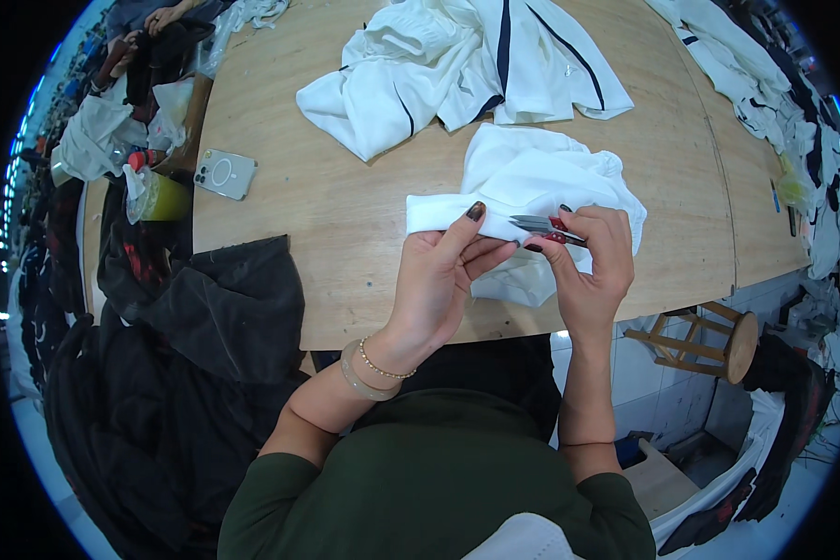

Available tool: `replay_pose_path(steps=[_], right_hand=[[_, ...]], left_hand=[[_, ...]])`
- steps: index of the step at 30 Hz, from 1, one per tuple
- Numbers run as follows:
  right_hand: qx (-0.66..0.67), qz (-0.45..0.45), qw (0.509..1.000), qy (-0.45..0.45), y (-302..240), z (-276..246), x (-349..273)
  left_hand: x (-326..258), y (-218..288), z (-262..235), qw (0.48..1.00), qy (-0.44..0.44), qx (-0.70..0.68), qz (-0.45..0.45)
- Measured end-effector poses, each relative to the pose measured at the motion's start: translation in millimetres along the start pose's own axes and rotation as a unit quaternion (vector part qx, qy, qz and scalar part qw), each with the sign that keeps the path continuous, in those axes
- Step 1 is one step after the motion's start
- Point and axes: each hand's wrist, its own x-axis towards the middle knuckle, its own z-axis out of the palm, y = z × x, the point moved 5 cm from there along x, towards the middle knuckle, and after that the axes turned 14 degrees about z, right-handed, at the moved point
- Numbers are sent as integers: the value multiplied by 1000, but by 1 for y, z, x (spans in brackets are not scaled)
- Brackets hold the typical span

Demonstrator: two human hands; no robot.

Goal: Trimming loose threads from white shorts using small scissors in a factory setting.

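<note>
A white garment (541,163) lies bunched on the wooden table in front of me. My left hand (443,266) pinches a folded, band-like edge of it, thumb on top and fingers beneath. Between finger and thumb, my right hand (595,261) grips small red-handled thread snips (558,233). Their grey blades point left and lie against the white cloth, close to my left fingertips. Whether the blades touch a thread is too small to tell.
White garments with dark stripes (467,65) are heaped at the table's far side. A phone (225,175) lies at the left edge, near a cup of yellow-green drink (161,199). Dark cloth (224,299) drapes over the left corner. A wooden stool (739,347) stands at right.
</note>
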Motion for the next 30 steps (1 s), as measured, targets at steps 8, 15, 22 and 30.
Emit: replay_pose_path(steps=[8, 15, 22, 30], right_hand=[[111, 162, 980, -28, 0, 8, 4], [272, 338, 891, -132, 45, 17, -3], [412, 369, 808, -203, 50, 19, 11], [426, 408, 793, -148, 66, 7, 25]], left_hand=[[-2, 3, 0, 997, -58, -46, 9], [12, 27, -19, 816, -188, 494, 234], [42, 26, -11, 745, -176, 518, 383], [43, 5, -24, 966, -222, 126, -49]])
